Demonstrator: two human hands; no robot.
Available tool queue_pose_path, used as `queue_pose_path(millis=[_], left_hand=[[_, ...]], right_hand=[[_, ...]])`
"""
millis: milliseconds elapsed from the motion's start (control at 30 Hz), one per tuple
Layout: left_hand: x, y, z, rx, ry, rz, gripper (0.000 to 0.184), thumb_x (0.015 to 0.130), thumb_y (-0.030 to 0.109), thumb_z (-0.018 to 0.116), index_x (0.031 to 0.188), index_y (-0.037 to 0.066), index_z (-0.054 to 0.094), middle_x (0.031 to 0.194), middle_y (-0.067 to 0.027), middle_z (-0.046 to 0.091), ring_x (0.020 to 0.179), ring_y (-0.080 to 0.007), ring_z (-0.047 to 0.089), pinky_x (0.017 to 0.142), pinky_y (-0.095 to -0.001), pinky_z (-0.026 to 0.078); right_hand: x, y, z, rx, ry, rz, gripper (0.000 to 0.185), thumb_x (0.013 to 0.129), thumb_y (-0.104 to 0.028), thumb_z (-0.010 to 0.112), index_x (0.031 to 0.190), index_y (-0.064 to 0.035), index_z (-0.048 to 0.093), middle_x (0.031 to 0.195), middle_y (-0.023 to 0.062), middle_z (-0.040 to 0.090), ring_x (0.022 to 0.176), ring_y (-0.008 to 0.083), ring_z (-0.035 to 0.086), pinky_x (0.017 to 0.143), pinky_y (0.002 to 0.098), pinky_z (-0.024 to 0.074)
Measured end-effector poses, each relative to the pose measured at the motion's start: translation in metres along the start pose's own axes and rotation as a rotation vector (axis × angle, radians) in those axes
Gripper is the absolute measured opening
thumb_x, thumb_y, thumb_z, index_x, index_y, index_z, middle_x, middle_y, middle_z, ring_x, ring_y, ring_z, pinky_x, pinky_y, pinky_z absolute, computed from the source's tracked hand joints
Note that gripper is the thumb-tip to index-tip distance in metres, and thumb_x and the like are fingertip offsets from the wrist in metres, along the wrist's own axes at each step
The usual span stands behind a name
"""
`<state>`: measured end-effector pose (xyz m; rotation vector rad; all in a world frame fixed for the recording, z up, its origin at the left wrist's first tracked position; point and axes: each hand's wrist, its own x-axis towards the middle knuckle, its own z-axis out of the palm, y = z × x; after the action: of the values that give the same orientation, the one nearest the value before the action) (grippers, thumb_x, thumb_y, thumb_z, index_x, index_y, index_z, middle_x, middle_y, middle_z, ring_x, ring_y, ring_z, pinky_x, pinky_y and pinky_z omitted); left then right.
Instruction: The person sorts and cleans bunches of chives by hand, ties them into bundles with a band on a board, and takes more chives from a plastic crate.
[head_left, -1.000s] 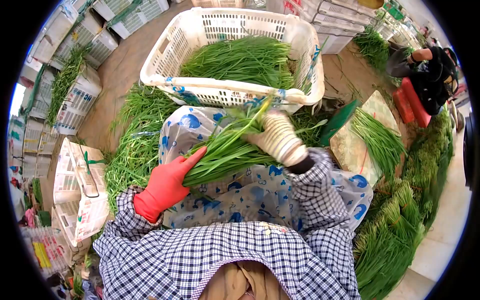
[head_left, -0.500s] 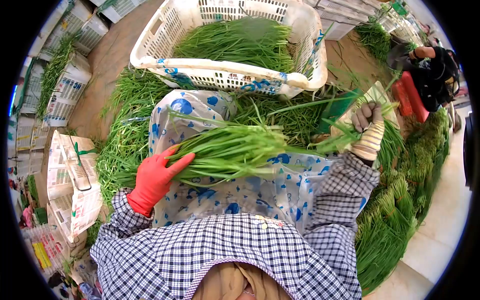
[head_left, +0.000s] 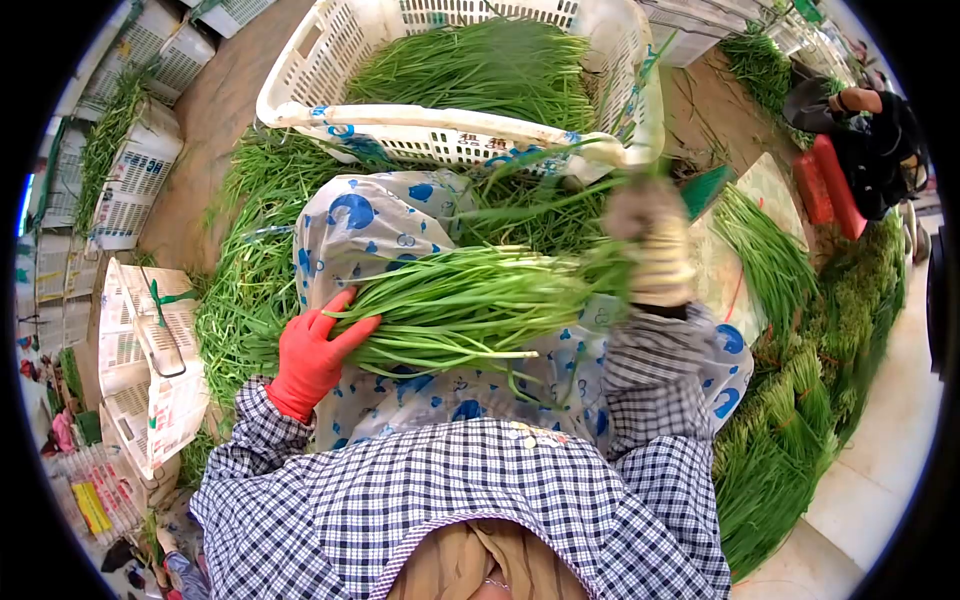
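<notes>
My left hand (head_left: 312, 358), in a red glove, is closed round one end of a bundle of long green stalks (head_left: 470, 300). The bundle lies across my lap over a clear plastic sheet with blue prints (head_left: 350, 215), its pale ends toward the right. Just right of those ends is my right hand (head_left: 650, 240), in a striped pale glove with grey fingertips. Motion smears its fingers; loose green blades show beside them, and whether they are gripped is unclear. A white crate (head_left: 440, 130) with more green stalks (head_left: 480, 80) stands beyond my knees.
Loose greens (head_left: 245, 250) lie at the left by a white basket (head_left: 150, 370). To the right are a board (head_left: 735, 270) with a banded bunch (head_left: 765, 250), piled bunches (head_left: 780, 460) and a red stool (head_left: 832, 185) near a person in black (head_left: 885, 150). Crates (head_left: 135, 175) stand at upper left.
My right hand swung out right over the board, then came back left near the crate's corner. My left hand moved slightly left, keeping the bundle, which now lies more spread out.
</notes>
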<state>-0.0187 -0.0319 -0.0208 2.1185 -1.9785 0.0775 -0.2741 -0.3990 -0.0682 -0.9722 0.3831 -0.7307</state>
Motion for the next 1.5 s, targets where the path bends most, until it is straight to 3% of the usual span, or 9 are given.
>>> queue_pose_path(millis=[100,167,267,500,633,833,1133,1367,1500], left_hand=[[0.0,-0.001,0.003,-0.025,0.056,0.036,0.051,0.069,0.006,0.061,0.115,0.029,0.067,0.127,-0.0098,0.058,0.082,-0.0242,0.062,0.065,-0.0339,0.051],[0.002,-0.002,0.004,-0.02,0.025,0.05,0.049,0.07,0.007,0.061,0.113,0.029,0.068,0.126,-0.0098,0.059,0.081,-0.0242,0.062,0.065,-0.0337,0.051],[0.005,-0.006,0.007,-0.03,0.057,0.085,0.049,0.07,0.008,0.061,0.114,0.029,0.068,0.126,-0.0099,0.059,0.08,-0.0236,0.062,0.064,-0.0333,0.051],[0.008,-0.001,-0.001,0.009,0.031,0.082,0.049,0.07,0.007,0.061,0.113,0.029,0.068,0.126,-0.0102,0.059,0.081,-0.0242,0.063,0.064,-0.0339,0.052],[0.005,0.005,-0.001,-0.005,0.021,0.022,0.046,0.07,0.007,0.063,0.111,0.026,0.069,0.123,-0.0115,0.061,0.083,-0.0254,0.064,0.066,-0.0342,0.052],[0.007,0.006,0.004,-0.037,0.053,-0.008,0.043,0.069,0.007,0.064,0.109,0.024,0.07,0.122,-0.0122,0.062,0.082,-0.0263,0.064,0.065,-0.0341,0.052],[0.013,0.011,0.0,-0.002,0.008,-0.012,0.049,0.068,0.005,0.062,0.112,0.024,0.069,0.125,-0.0092,0.061,0.081,-0.0257,0.063,0.065,-0.0334,0.051],[0.008,0.011,-0.001,-0.009,-0.018,-0.051,0.052,0.066,0.003,0.061,0.114,0.022,0.068,0.127,-0.0097,0.059,0.081,-0.027,0.062,0.068,-0.0349,0.052],[0.009,0.013,0.0,-0.009,-0.036,-0.061,0.057,0.066,0.002,0.061,0.119,0.021,0.065,0.122,-0.0085,0.06,0.083,-0.0266,0.061,0.07,-0.0351,0.051]], right_hand=[[-0.015,-0.1,0.017,0.271,-0.145,-0.117,0.027,0.091,-0.019,0.063,0.115,-0.0082,0.059,0.085,0.003,0.059,0.06,0.0078,0.054,0.047,0.0193,0.0458],[-0.021,-0.123,0.024,-0.477,0.172,0.064,0.035,0.086,-0.014,0.066,0.119,-0.005,0.058,0.095,0.0056,0.061,0.068,0.0104,0.058,0.052,0.0232,0.0497],[-0.008,-0.098,0.034,-1.819,-0.383,0.34,0.067,0.074,-0.032,0.076,0.129,-0.0009,0.054,0.119,0.0193,0.061,0.105,0.0318,0.062,0.091,0.0379,0.0497],[0.011,0.014,0.126,-1.662,-0.867,0.018,0.027,0.083,-0.028,0.066,0.095,-0.0042,0.07,0.091,0.0132,0.07,0.088,0.0312,0.067,0.083,0.0403,0.0531],[0.036,-0.041,0.056,-1.76,-0.225,-0.164,0.012,0.081,-0.017,0.066,0.082,-0.0059,0.07,0.087,0.0158,0.067,0.083,0.0348,0.065,0.076,0.0428,0.0521],[-0.033,-0.057,0.081,-1.678,-0.332,-0.057,0.039,0.073,-0.043,0.073,0.082,-0.0049,0.074,0.113,0.014,0.066,0.108,0.0297,0.06,0.098,0.0392,0.0438],[-0.019,-0.016,0.051,-1.937,-0.143,-0.256,0.018,0.076,-0.02,0.065,0.086,-0.0066,0.072,0.085,0.0107,0.07,0.085,0.0302,0.063,0.086,0.0393,0.0473],[-0.043,-0.061,0.078,-1.389,-0.292,-0.37,0.01,0.069,-0.02,0.072,0.072,-0.0111,0.069,0.119,0.0101,0.063,0.121,0.0297,0.049,0.109,0.0502,0.0274],[-0.069,0.0,0.106,-1.947,-0.44,-0.121,0.042,0.08,-0.048,0.063,0.073,-0.0079,0.073,0.135,0.0076,0.056,0.135,0.0264,0.039,0.116,0.0545,0.0095]])
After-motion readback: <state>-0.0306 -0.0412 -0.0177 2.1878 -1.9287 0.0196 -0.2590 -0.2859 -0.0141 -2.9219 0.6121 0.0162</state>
